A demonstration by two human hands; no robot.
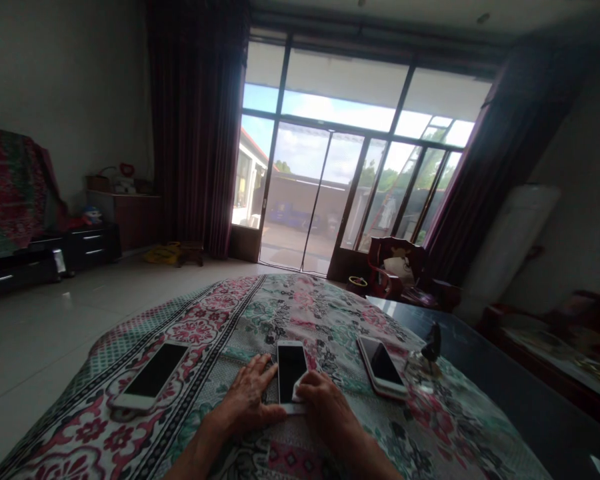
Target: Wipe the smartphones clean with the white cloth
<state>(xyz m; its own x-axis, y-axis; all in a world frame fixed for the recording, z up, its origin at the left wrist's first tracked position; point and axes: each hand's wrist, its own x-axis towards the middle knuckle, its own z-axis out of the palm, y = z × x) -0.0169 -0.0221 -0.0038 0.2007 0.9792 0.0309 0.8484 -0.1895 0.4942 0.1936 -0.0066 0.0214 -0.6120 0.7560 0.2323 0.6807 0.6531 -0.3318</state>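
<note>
A white smartphone (291,367) with a dark screen lies face up on the patterned tablecloth (260,333), between my two hands. My left hand (250,393) rests flat at its left side, fingers apart, the thumb by the phone's lower edge. In the closed fingers of my right hand (325,397) is a small white wipe (298,385), pressed against the lower right of the screen. Another white smartphone (155,377) lies to the left of my left hand. To the right of my right hand lies a third smartphone (383,365), its screen dark too.
A small dark figurine (432,343) on a clear base stands right of the third phone. Beyond the cloth's right edge is a dark table top (460,340). A wooden armchair (397,267) stands before the glass doors (305,200); a low black cabinet (93,247) is at left.
</note>
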